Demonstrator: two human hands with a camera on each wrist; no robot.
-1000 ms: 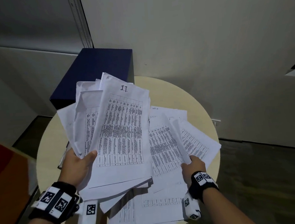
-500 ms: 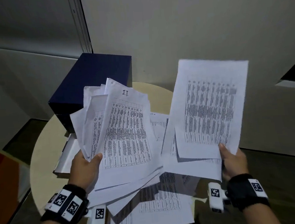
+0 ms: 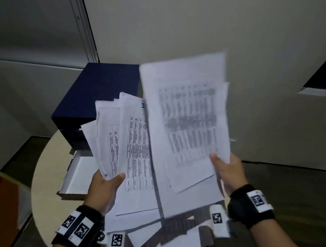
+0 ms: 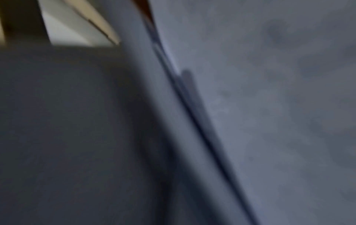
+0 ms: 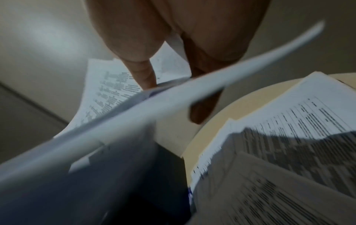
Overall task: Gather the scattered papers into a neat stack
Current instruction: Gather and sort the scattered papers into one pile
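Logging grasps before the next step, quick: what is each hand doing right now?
Left hand: grips the fanned bundle of papers, thumb on top.
Right hand: pinches the raised printed sheets at their lower corner.

Matt printed paper sheets (image 3: 187,121); smooth matt beige tabletop (image 3: 51,171).

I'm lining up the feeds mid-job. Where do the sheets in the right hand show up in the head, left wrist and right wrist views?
Head: the right-hand sheets are held up right of centre, pinched at the bottom by the right hand.
Left wrist: only blurred grey paper; I cannot tell whether these sheets are in it.
Right wrist: seen edge-on, a pale band running diagonally across the middle.
Shared landmark: the round beige table, in the head and right wrist views.
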